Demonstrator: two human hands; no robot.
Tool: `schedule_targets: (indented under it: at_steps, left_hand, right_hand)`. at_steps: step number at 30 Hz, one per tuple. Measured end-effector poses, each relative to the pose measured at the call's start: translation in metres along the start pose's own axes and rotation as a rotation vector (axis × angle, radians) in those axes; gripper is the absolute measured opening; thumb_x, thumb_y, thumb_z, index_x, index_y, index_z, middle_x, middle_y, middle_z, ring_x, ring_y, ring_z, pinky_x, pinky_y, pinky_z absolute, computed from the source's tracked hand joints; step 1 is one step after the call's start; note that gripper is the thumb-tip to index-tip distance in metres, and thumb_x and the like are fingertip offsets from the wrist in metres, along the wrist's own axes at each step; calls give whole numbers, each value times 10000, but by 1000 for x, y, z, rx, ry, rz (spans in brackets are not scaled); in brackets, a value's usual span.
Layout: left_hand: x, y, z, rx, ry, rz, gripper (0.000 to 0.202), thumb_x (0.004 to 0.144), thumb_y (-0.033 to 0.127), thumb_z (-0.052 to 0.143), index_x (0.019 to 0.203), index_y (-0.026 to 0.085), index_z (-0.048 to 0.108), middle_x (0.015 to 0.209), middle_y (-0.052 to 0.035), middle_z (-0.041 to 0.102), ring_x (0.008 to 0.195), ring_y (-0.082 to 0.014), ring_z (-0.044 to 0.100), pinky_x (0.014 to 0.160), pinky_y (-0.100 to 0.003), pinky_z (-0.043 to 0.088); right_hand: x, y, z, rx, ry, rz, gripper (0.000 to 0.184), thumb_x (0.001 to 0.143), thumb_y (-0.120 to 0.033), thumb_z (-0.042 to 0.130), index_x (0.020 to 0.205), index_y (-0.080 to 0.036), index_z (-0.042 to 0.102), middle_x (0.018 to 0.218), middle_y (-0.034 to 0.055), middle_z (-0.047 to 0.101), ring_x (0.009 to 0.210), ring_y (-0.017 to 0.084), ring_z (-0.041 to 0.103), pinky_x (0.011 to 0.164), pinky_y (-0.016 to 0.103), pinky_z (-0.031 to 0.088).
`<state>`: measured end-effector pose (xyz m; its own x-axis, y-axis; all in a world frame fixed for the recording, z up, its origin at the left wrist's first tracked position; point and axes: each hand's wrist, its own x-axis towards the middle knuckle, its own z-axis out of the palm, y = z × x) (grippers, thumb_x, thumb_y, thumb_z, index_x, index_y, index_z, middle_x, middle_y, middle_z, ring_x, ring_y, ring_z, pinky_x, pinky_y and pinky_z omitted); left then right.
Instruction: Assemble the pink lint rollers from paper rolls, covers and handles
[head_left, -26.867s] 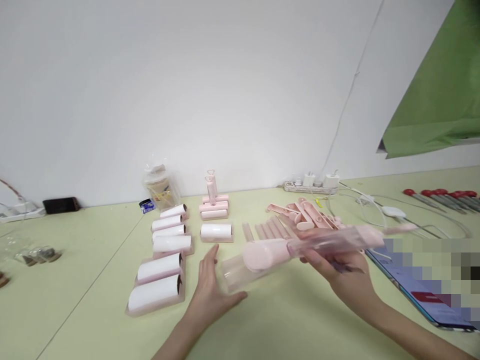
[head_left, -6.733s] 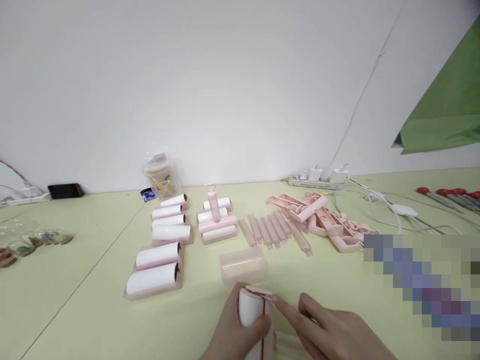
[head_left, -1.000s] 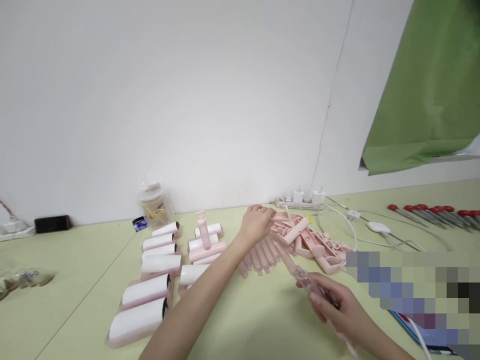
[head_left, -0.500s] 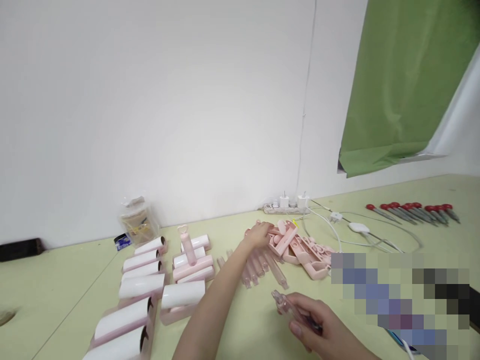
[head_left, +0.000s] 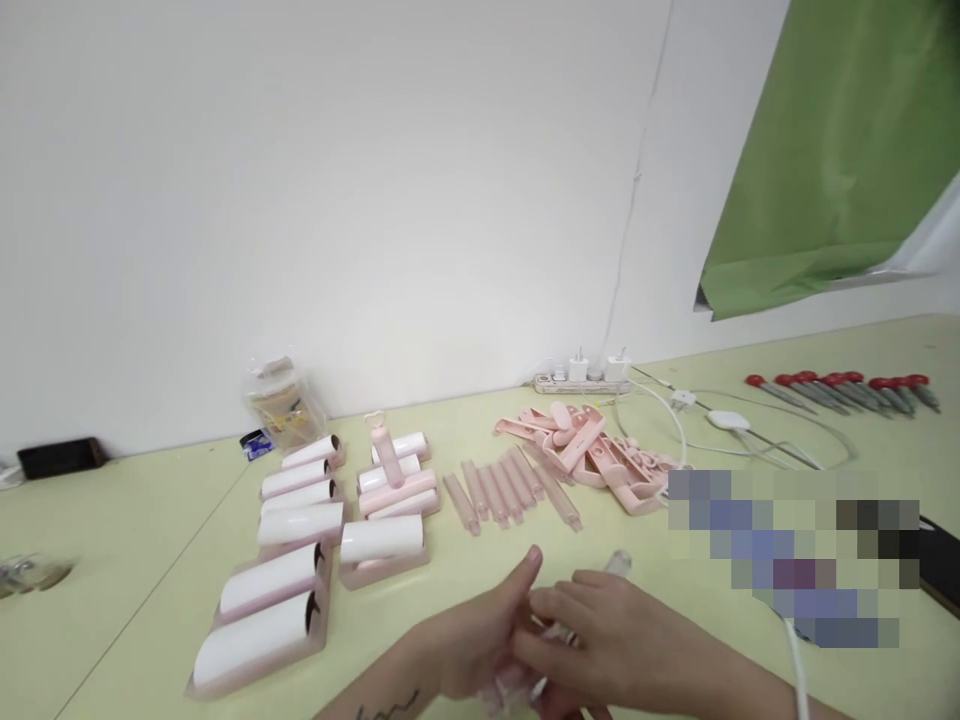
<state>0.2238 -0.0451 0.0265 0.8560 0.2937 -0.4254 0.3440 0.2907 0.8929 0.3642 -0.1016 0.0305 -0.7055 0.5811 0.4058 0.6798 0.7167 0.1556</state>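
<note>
My two hands meet low in the middle of the view, over the pale green table (head_left: 150, 540). My right hand (head_left: 611, 630) is closed around a clear pink tube (head_left: 619, 561), whose tip sticks out past the fingers. My left hand (head_left: 476, 640) is closed against it with the thumb raised, and a pale pink part (head_left: 514, 692) shows under its fingers, mostly hidden. Beyond the hands lies a row of clear pink tubes (head_left: 510, 490) and a pile of pink handles (head_left: 592, 455).
White rolls in pink trays (head_left: 262, 585) lie at the left, with stacked finished rollers (head_left: 394, 480) behind. A power strip (head_left: 581, 380), white cables (head_left: 727, 420) and red-handled screwdrivers (head_left: 840, 385) are at the back right. A wrapped jar (head_left: 285, 405) stands by the wall.
My left hand has come back from the pile of pink handles to meet my right hand near the table's front edge. The view has tilted and shifted slightly.
</note>
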Motion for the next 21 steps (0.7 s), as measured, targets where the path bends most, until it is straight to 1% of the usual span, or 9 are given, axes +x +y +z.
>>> schedule_targets:
  at_steps: [2, 3, 5, 7, 10, 12, 14, 17, 21]
  left_hand:
    - [-12, -13, 10, -362, -83, -105, 553, 826, 520, 253, 752, 96, 600, 521, -33, 558, 421, -99, 495, 452, -204, 367]
    - [-17, -18, 14, -483, -61, -92, 416, 807, 444, 369, 765, 100, 599, 556, -34, 580, 446, -91, 509, 472, -194, 370]
    - [-24, -25, 19, -650, -10, 11, 232, 759, 316, 501, 836, 115, 586, 660, -43, 622, 543, -100, 561, 549, -200, 403]
    - [-28, -29, 21, -733, 48, 130, 232, 739, 305, 525, 891, 131, 546, 684, -43, 625, 605, -135, 596, 607, -245, 436]
    - [-29, -37, 15, -719, 185, 223, 255, 700, 352, 513, 878, 177, 460, 565, 31, 547, 476, -139, 564, 509, -288, 466]
    - [-28, -42, 8, -627, 320, 294, 241, 700, 369, 508, 846, 199, 420, 525, 77, 483, 373, -87, 479, 401, -228, 427]
    - [-28, -45, 3, -481, 408, 324, 263, 725, 425, 497, 816, 195, 409, 504, 91, 448, 319, -49, 400, 330, -168, 357]
    - [-30, -47, 1, -300, 410, 310, 305, 733, 474, 487, 812, 190, 408, 476, 99, 417, 272, -35, 340, 259, -137, 260]
    - [-34, -45, 9, -224, 334, 266, 274, 758, 453, 455, 819, 189, 416, 499, 103, 370, 270, -20, 255, 254, -146, 173]
  right_hand:
    - [7, -5, -1, 39, -56, 17, 80, 769, -297, 564, 728, -231, 546, 674, -37, 553, 491, 95, 417, 479, 223, 230]
    - [9, -7, -3, 85, -91, 28, 110, 747, -345, 588, 743, -240, 553, 674, -36, 541, 492, 96, 412, 478, 220, 240]
    - [7, -6, -7, 223, -109, 37, 277, 687, -451, 619, 874, -259, 552, 731, -16, 529, 527, 112, 429, 491, 220, 286]
    - [2, -1, -13, 435, -23, 54, 403, 710, -458, 566, 1035, -235, 479, 840, 33, 515, 657, 155, 484, 559, 243, 365]
    - [-5, 9, -18, 732, 116, 262, 197, 855, -290, 362, 1025, -203, 411, 931, 76, 469, 831, 166, 484, 686, 263, 414]
    - [-7, 13, -15, 834, 83, 477, 198, 911, -246, 262, 1033, -216, 415, 928, 63, 465, 761, 133, 492, 666, 245, 418]
    - [-6, 13, -8, 899, -32, 637, 264, 932, -304, 252, 1124, -239, 421, 861, 33, 490, 647, 107, 487, 621, 228, 410]
    - [-4, 9, 3, 953, -164, 716, 303, 918, -376, 312, 1171, -266, 437, 696, -19, 463, 588, 101, 449, 574, 207, 369]
    - [-4, -1, 6, 1116, -159, 716, 356, 883, -365, 392, 1221, -263, 340, 649, -46, 361, 561, 96, 349, 540, 195, 307]
